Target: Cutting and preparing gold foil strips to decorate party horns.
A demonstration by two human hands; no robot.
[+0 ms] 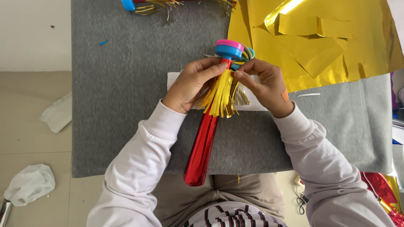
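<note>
red foil party horn [203,145], being held upright-tilted over the grey mat [126,105]; left hand [191,84] and right hand [263,86] both pinching gold fringe [221,94] against its neck, keeping strips wrapped tight.

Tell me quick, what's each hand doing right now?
Left hand: closed, pinching the gold fringe on the red foil horn.
Right hand: closed, pinching the same gold fringe near the blue mouthpiece.

Red foil horn [202,147] – yellow-gold fringe [221,94], blue-pink mouthpiece [229,48]; grey mat [126,84] – gold foil sheet [336,38].
</note>
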